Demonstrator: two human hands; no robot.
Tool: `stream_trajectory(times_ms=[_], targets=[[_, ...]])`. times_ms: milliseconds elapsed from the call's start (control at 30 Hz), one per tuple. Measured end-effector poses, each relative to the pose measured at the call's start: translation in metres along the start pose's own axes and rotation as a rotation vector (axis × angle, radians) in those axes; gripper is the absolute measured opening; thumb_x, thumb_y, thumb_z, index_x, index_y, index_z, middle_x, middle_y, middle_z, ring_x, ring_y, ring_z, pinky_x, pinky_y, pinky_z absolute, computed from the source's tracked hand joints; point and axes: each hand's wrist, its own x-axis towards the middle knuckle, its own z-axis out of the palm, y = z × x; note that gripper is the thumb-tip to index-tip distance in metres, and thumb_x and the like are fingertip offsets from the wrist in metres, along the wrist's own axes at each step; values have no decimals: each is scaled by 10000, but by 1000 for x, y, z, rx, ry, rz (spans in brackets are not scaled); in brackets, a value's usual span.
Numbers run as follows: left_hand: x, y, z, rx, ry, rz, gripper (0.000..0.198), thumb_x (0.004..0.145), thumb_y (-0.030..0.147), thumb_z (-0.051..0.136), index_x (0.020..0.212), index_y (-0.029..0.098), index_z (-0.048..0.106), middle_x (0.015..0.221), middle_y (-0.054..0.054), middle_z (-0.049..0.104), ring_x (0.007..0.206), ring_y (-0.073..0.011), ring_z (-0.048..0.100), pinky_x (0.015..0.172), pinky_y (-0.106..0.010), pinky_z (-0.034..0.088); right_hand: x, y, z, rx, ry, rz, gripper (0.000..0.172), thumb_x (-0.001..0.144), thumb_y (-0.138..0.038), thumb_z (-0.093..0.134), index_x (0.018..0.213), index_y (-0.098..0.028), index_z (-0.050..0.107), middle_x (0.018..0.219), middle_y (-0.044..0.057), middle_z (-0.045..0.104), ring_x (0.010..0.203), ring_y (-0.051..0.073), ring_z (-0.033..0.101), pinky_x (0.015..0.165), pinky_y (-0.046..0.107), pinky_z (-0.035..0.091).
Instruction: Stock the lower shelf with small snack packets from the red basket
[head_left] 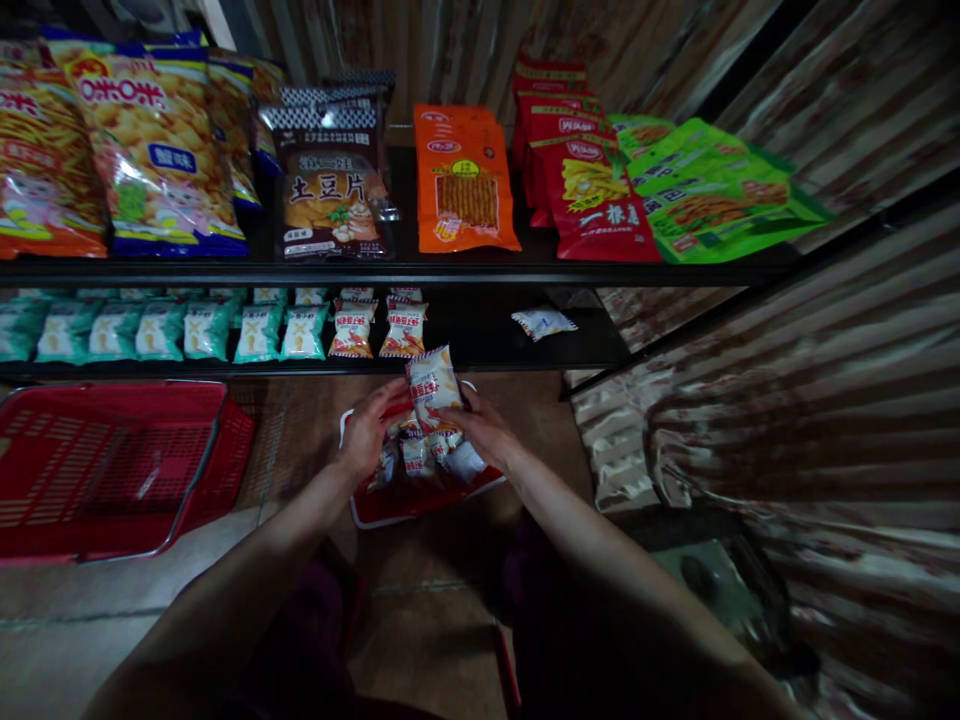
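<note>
Against right hand (486, 428), snack packet (430, 384).

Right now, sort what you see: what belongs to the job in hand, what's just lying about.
In the job:
- packet in the right hand
- left hand, close beside it
- near basket, with similar packets

Apparently just lying about:
- far-left basket
- green packets, lower shelf
- big bags, upper shelf

We extend both bare arms (592, 540) forward and inward. Our left hand (365, 430) curves slightly, fingers (390, 390) pointing forward; our right hand (486, 425) grips, its thumb (452, 418) pointing left.
</note>
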Motion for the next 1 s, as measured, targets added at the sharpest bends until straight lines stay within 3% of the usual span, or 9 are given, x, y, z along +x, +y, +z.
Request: stream_trajectory(times_ms=[133,333,467,800,1000], targets=[[5,-7,-4,26,106,-7,293,745,299,648,1007,174,685,1182,-91,652,1015,-220,622,831,-324,488,-1,-3,3,234,-28,96,375,566,-186,734,920,-199,611,785,5,723,707,195,669,710,335,527],[9,-11,-5,-66,78,-123,299,743,370,687,966,172,665,1041,-83,697,903,-178,651,770,-282,495,-1,-9,2,396,-56,156,300,567,-103,685,839,-193,596,772,7,726,683,178,674,682,316,547],[12,-7,-6,-132,83,-154,290,741,378,706,941,173,657,895,-53,709,761,-135,649,720,-262,504,-3,-11,3,403,-60,202,258,601,-93,657,830,-192,589,747,-4,719,678,168,677,685,309,555],[13,-5,-4,-95,86,-110,342,681,403,758,915,173,659,857,-39,708,728,-145,640,710,-283,487,-4,-4,3,297,-71,268,228,656,-93,619,860,-187,580,752,11,700,656,181,662,567,312,554],[14,-7,0,-107,-6,-72,407,586,314,823,922,147,667,948,-66,716,870,-193,653,809,-323,484,-2,3,-1,326,-100,266,243,677,-94,646,893,-189,588,824,14,703,723,184,674,599,328,581]])
